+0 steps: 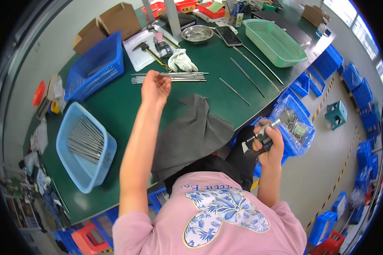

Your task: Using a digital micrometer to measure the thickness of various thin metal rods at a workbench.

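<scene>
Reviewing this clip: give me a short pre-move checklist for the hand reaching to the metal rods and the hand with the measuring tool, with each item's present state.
1. Left hand at the bundle of metal rods: ok, right beside them.
2. Rod actually gripped: cannot tell, fingers curl and hide it.
3. Right hand holds the micrometer: ok, clasped off the table edge.
4. Micrometer open wide enough for a rod: cannot tell, too small.
5. Rods lying together, parallel: ok.
6. Grey cloth away from the rods: ok, lies nearer the person.
</scene>
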Demonstrator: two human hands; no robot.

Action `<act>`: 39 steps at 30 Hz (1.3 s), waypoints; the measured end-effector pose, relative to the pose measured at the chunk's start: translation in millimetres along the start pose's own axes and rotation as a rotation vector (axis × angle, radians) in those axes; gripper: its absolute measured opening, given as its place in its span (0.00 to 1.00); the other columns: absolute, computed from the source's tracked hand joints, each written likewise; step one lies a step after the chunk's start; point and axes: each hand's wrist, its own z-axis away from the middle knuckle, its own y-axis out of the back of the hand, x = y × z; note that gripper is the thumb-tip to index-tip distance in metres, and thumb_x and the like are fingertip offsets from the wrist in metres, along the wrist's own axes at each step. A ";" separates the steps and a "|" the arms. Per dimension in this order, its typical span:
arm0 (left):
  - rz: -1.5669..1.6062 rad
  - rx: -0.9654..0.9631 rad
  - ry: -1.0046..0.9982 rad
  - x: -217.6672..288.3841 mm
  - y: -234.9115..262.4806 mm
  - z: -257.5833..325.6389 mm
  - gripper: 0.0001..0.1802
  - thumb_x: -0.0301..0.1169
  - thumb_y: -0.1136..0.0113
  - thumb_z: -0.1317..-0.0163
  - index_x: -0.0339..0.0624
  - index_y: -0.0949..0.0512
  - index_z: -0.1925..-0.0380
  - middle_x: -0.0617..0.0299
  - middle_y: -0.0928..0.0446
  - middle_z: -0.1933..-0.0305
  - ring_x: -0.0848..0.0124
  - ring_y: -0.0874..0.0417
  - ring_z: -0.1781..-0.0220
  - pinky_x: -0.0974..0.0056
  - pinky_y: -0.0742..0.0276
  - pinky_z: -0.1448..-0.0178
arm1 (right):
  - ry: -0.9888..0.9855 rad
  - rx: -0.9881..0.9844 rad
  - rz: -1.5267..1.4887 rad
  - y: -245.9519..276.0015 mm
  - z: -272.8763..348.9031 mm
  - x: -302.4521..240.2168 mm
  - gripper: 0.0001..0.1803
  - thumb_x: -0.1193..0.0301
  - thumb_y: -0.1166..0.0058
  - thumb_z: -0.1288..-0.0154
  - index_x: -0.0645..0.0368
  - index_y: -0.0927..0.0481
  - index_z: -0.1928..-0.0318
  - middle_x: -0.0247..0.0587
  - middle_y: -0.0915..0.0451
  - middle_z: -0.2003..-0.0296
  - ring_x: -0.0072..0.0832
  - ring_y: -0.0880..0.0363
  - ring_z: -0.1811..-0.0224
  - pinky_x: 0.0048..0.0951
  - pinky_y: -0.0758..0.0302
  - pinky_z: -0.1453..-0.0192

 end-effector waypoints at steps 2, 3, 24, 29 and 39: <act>-0.026 -0.106 -0.021 -1.6 -10.2 34.0 0.10 0.33 0.53 0.50 0.36 0.32 0.78 0.58 0.29 0.80 0.72 0.26 0.79 0.73 0.28 0.77 | 0.060 -0.029 0.191 -23.4 -6.0 0.4 0.14 0.72 0.51 0.49 0.68 0.31 0.62 0.44 0.26 0.77 0.21 0.34 0.87 0.19 0.39 0.85; -0.015 -0.175 -0.070 -1.6 -16.9 50.6 0.10 0.33 0.52 0.49 0.36 0.32 0.77 0.59 0.29 0.79 0.72 0.27 0.79 0.73 0.29 0.77 | 0.077 -0.058 0.191 -35.1 -8.2 -0.2 0.13 0.74 0.49 0.51 0.68 0.30 0.64 0.44 0.26 0.77 0.19 0.34 0.87 0.17 0.39 0.85; -0.075 -0.419 -0.539 10.4 -26.8 102.5 0.09 0.29 0.58 0.42 0.33 0.33 0.72 0.53 0.28 0.75 0.71 0.25 0.78 0.70 0.27 0.74 | 0.244 -0.155 0.369 -85.9 -0.6 -0.7 0.13 0.79 0.44 0.57 0.65 0.29 0.68 0.39 0.26 0.78 0.16 0.33 0.85 0.15 0.37 0.83; -0.196 -0.710 -0.164 -2.9 -29.7 111.7 0.13 0.31 0.51 0.44 0.37 0.33 0.61 0.59 0.28 0.72 0.73 0.25 0.74 0.72 0.28 0.72 | 0.383 -0.056 0.419 -90.6 -3.5 2.7 0.12 0.81 0.45 0.57 0.64 0.30 0.67 0.39 0.26 0.77 0.16 0.34 0.85 0.14 0.39 0.83; -0.200 -0.674 -0.226 0.7 -22.9 115.9 0.07 0.29 0.50 0.44 0.35 0.32 0.72 0.53 0.25 0.76 0.70 0.23 0.77 0.70 0.25 0.71 | 0.233 -0.090 0.324 -100.0 -5.6 -8.2 0.13 0.80 0.47 0.56 0.66 0.32 0.66 0.45 0.29 0.77 0.19 0.34 0.86 0.15 0.38 0.84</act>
